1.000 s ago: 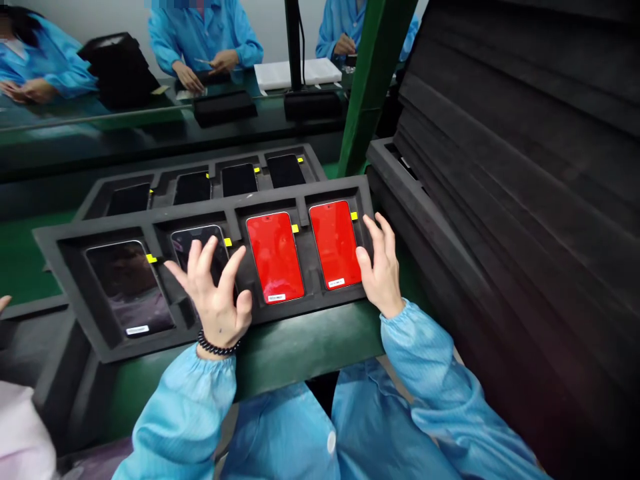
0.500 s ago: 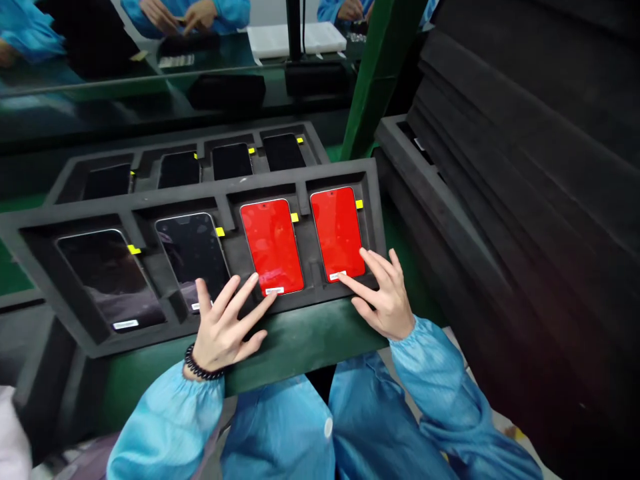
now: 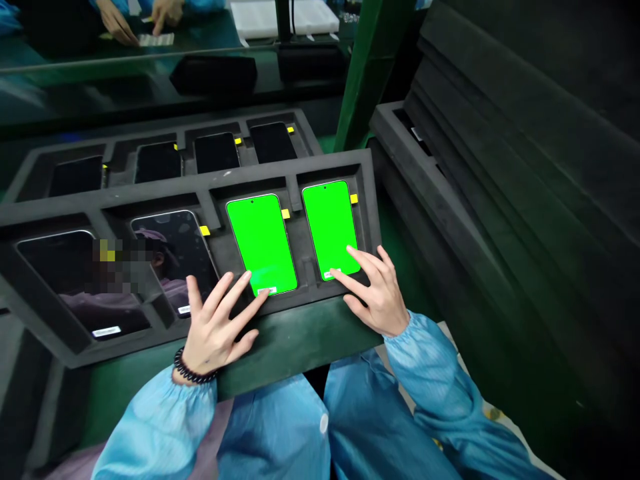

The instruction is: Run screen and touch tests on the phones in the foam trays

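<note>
A black foam tray (image 3: 220, 179) leans tilted toward me, with phones in its compartments. The third phone from the left (image 3: 263, 243) and the rightmost phone (image 3: 330, 227) show plain green screens. Dark screens show on the leftmost phone (image 3: 65, 273) and the second phone (image 3: 175, 247). My left hand (image 3: 215, 327), a black coil band at its wrist, is spread open, a fingertip at the label low on the third phone. My right hand (image 3: 377, 290) is open too, fingertips on the lower part of the rightmost phone. Neither hand grips anything.
Behind stands a second foam tray (image 3: 117, 147) with dark phones and yellow tabs. A green post (image 3: 365, 80) rises at the back. Stacked black foam trays (image 3: 500, 167) fill the right side. Across the bench, a co-worker's hands (image 3: 163, 13) handle a small strip.
Both lit screens have turned from red to green. My hands keep their places on the phones, while the whole view has shifted slightly. The co-worker's hands have moved down to the strip.
</note>
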Demonstrator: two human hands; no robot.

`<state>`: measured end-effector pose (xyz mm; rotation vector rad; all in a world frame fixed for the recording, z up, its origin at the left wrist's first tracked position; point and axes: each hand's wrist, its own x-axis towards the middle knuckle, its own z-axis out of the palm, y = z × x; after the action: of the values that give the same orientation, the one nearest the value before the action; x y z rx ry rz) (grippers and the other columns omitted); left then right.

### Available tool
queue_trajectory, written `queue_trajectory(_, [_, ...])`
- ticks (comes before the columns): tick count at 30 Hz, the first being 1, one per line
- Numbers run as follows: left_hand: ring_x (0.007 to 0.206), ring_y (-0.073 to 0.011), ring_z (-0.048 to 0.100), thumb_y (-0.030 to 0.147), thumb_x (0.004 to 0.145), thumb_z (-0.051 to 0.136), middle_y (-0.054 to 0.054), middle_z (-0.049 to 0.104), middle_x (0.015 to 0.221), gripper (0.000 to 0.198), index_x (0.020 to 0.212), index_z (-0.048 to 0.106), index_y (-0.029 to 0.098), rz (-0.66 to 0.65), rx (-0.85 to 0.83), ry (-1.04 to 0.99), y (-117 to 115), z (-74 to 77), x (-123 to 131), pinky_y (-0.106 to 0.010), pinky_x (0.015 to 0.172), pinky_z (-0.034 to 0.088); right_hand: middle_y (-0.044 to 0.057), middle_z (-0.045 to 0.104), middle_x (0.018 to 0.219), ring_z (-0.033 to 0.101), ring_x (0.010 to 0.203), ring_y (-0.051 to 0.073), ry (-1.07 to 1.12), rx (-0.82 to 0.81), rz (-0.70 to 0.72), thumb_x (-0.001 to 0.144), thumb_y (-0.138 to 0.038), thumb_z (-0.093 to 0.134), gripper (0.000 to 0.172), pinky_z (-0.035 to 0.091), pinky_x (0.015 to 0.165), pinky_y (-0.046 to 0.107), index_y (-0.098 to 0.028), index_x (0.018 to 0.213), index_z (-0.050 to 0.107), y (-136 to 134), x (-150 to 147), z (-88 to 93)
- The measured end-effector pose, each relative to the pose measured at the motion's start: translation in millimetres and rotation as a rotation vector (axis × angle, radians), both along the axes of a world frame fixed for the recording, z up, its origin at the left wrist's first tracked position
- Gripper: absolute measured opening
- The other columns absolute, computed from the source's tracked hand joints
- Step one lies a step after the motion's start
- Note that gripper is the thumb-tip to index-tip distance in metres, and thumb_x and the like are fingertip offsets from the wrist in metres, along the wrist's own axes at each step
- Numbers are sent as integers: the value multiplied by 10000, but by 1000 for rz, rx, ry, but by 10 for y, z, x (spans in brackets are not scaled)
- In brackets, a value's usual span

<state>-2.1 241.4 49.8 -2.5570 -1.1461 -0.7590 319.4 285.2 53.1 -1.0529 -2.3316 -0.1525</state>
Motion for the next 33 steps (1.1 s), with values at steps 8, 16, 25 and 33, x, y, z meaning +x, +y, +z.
queue_trajectory(8, [1543, -310, 207, 414, 981, 408, -107, 276, 1642, 566, 1521, 412, 243, 13, -12, -18, -7, -9, 5, -603, 1266, -29, 149, 525, 1443, 494, 1311, 269, -1, -18, 25, 1013, -334, 453, 343, 309, 1199, 558, -231, 1245, 683, 8, -1, -7])
queue_trajectory(16, [1549, -276, 193, 422, 986, 391, -64, 271, 1648, 572, 1544, 355, 298, 53, -58, -22, -17, -3, 15, -603, 1266, -20, 157, 513, 1453, 505, 1299, 271, 1, -35, 33, 1005, -302, 475, 325, 305, 1198, 572, -214, 1256, 663, 12, -11, 9])
queue_trajectory(25, [1549, -292, 185, 415, 997, 364, -77, 203, 1668, 559, 1538, 365, 274, 41, -66, -29, -9, 3, 16, -617, 1260, -20, 157, 503, 1451, 512, 1284, 276, 26, -31, 40, 1021, -316, 438, 343, 315, 1188, 572, -211, 1281, 636, 14, -2, -2])
queue_trajectory(33, [1508, -332, 271, 467, 987, 338, -115, 252, 1648, 596, 1541, 373, 249, 55, -19, -80, -13, -24, -4, -626, 1261, 49, 131, 525, 1452, 544, 1225, 275, 79, 9, 25, 1021, -356, 414, 459, 356, 1172, 559, -243, 1459, 491, 6, 8, -19])
